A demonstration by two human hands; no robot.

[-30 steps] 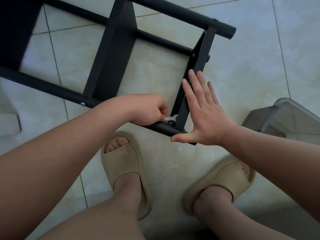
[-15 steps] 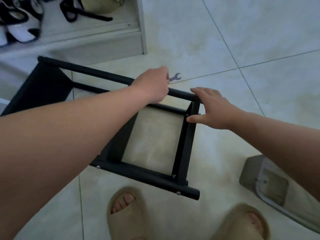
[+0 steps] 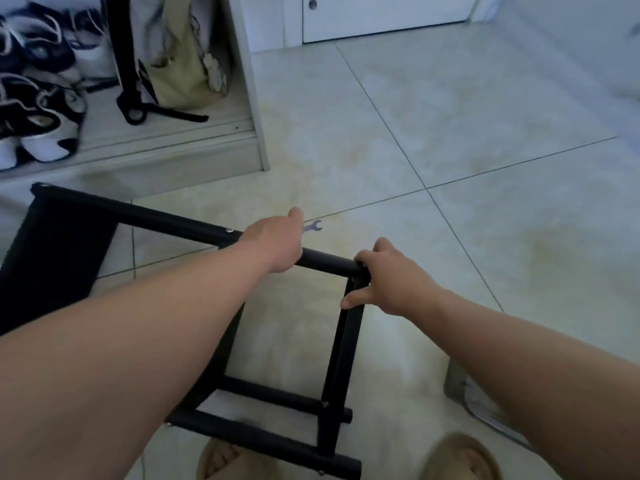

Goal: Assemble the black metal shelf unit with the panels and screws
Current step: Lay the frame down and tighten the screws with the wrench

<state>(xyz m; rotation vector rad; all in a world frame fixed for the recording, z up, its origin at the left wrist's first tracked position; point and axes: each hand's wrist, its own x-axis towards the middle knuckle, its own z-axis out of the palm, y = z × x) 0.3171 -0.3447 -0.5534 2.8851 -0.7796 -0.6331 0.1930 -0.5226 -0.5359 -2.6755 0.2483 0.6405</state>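
Observation:
The black metal shelf frame [image 3: 341,358] lies on its side on the tiled floor in front of me. My left hand [image 3: 277,244] grips its far round tube from above. My right hand [image 3: 388,278] holds the end of that same tube at the corner, fingers curled over it and thumb on the flat end panel. A small silver wrench [image 3: 312,226] lies on the floor just beyond my left hand. A solid black panel [image 3: 52,251] closes the frame's left end. Screw heads show on the tubes.
A white shoe cabinet [image 3: 194,147] with shoes [image 3: 41,109] and a beige bag [image 3: 180,64] stands at the back left. A white door [image 3: 381,15] is behind. A grey plastic bin [image 3: 485,410] sits at lower right. My feet in beige slippers [image 3: 460,459] are beneath the frame's near tube.
My left hand left the near tube, where it held the wrench, and now grips the far tube; the wrench lies on the floor. My right hand went from flat on the panel to gripping the corner.

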